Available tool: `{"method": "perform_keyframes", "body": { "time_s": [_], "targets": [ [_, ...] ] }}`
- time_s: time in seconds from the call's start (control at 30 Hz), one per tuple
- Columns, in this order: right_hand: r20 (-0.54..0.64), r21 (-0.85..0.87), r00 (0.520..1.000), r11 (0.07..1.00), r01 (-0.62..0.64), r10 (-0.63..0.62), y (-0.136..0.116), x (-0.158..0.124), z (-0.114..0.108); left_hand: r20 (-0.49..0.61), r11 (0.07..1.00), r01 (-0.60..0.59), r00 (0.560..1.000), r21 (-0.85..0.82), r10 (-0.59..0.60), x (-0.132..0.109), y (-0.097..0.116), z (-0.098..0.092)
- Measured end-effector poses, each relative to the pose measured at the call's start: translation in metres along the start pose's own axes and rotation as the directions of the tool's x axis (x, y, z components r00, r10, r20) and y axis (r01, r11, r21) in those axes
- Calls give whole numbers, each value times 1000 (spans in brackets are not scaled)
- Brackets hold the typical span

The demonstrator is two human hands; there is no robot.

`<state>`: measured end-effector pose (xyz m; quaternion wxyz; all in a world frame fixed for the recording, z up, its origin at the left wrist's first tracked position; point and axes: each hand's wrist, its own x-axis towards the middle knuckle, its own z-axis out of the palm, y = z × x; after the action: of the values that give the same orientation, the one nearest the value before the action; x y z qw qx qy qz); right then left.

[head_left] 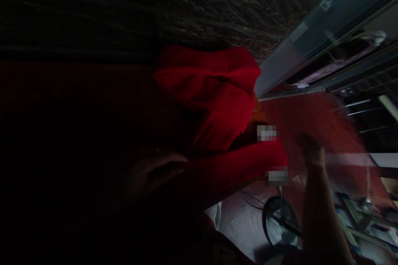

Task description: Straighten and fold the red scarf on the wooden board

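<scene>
A piece of red cloth [230, 103], bunched and folded like a garment, lies on a dark wooden surface against the wall. One long strip of it stretches right towards two pixelated whitish patches. My left hand [155, 169] is in deep shadow at the near left end of this strip, thumb and finger closed at the cloth's edge. Off to the right, apart from the cloth, my right hand [311, 149] is raised over the red floor. It is slightly blurred, with its fingers stretched out and nothing visible in them.
A rough dark brick wall [199, 4] runs behind the wooden surface [77, 87]. At the upper right stands a glass-like panel or door frame [289, 49]. Below are a round, wheel-like black base [280, 221], thin cables and a pale metal frame [363, 223] on the floor.
</scene>
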<state>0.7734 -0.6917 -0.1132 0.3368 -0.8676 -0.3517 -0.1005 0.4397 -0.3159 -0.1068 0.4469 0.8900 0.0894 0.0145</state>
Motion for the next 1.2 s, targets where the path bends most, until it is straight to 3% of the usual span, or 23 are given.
{"method": "perform_keyframes", "body": {
  "time_s": [0.1, 0.13, 0.17, 0.2, 0.27, 0.37, 0.53, 0.8, 0.97, 1.2],
  "targets": [
    [-2, 75, 998, 996, -56, 57, -33, -12, -11, -13, 1000, 7, 1000, 8, -7, 1, 6, 1],
    [31, 107, 998, 993, -57, 54, -55, -16, -12, -6, 1000, 6, 1000, 17, -5, 2, 8, 2],
    [139, 113, 990, 994, -6, -10, -81, -18, -11, 1, 1000, 1, 1000, 26, -1, 3, 9, 4],
    [242, 144, 965, 987, 71, -105, -107, -20, -7, 11, 1000, 0, 1000, 31, 0, 4, 9, 6],
    [413, 222, 863, 951, 215, -291, -151, -17, 10, 25, 1000, 1, 1000, 28, -1, 7, 10, 9],
    [513, 264, 766, 920, 289, -387, -181, -8, 42, 53, 1000, 12, 999, 15, -13, 12, 12, 12],
    [543, 297, 736, 912, 282, -404, -171, 3, 68, 37, 999, 48, 998, 20, -48, 16, 19, 10],
    [489, 406, 747, 875, 262, -451, -166, 3, 68, 34, 995, 74, 997, 63, -76, 16, 14, 8],
    [507, 412, 757, 887, 206, -411, -164, 0, 69, 61, 993, 95, 993, 67, -99, 19, 11, 5],
    [480, 388, 778, 893, 226, -406, -164, 1, 69, 105, 998, 43, 994, -38, -39, 16, 12, 1]
  ]
}}
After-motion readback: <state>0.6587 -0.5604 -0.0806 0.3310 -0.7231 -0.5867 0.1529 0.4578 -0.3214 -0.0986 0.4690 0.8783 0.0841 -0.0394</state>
